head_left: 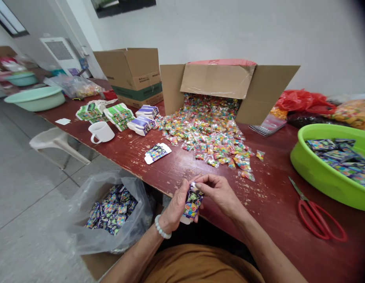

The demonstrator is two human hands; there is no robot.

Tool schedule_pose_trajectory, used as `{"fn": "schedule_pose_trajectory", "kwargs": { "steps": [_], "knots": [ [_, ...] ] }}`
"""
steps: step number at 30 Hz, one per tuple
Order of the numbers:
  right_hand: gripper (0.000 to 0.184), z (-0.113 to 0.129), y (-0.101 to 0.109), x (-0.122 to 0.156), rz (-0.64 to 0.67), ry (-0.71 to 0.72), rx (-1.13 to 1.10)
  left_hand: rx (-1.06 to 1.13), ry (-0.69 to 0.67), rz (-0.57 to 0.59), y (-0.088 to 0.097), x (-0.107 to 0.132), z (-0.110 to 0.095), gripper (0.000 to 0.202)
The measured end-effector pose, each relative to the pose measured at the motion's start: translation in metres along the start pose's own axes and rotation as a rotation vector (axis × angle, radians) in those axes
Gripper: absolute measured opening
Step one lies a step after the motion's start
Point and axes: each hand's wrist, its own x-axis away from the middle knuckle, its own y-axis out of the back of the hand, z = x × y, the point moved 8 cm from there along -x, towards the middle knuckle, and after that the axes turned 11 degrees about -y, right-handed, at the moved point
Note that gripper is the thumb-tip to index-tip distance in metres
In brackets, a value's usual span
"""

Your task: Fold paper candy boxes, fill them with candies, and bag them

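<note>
A small purple printed carton is held upright near the table's front edge. My left hand wraps its side and back, fingers closed round it. My right hand pinches the carton's top flap with fingers pressed together. A flat, unfolded carton lies on the dark red table a little further out. Behind it spreads a heap of small colourful candy packets, spilling from a tipped cardboard box.
A green basin with filled cartons sits at right, red scissors in front of it. A plastic bag of cartons stands on the floor at left. A white mug, stacks of flat cartons and another cardboard box lie further left.
</note>
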Motion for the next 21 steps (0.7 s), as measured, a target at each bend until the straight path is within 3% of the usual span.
{"fn": "schedule_pose_trajectory", "kwargs": {
  "steps": [4, 10, 13, 15, 18, 20, 21],
  "knots": [
    [0.020, 0.006, 0.003, 0.001, -0.063, 0.043, 0.040, -0.016, 0.007, -0.023, 0.003, 0.000, -0.002, 0.072],
    [0.015, 0.009, -0.010, 0.020, -0.139, 0.367, 0.315, 0.037, 0.012, -0.088, 0.006, -0.004, 0.005, 0.064],
    [0.026, 0.001, 0.005, 0.013, -0.161, 0.365, 0.432, 0.100, 0.023, -0.092, 0.008, -0.015, 0.007, 0.049],
    [0.031, 0.001, 0.041, 0.008, -0.298, 0.347, 0.524, 0.155, -0.008, -0.099, 0.014, -0.026, 0.003, 0.043],
    [0.040, 0.005, 0.127, 0.016, -0.789, 0.248, 0.736, 0.141, -0.057, -0.145, 0.032, -0.041, -0.007, 0.041],
    [0.049, -0.005, 0.176, 0.024, -1.023, 0.008, 0.937, 0.093, -0.057, -0.171, 0.045, -0.046, -0.008, 0.044],
    [0.053, -0.013, 0.193, 0.026, -1.056, -0.122, 0.996, 0.056, -0.060, -0.195, 0.054, -0.047, -0.008, 0.046]
  ]
}}
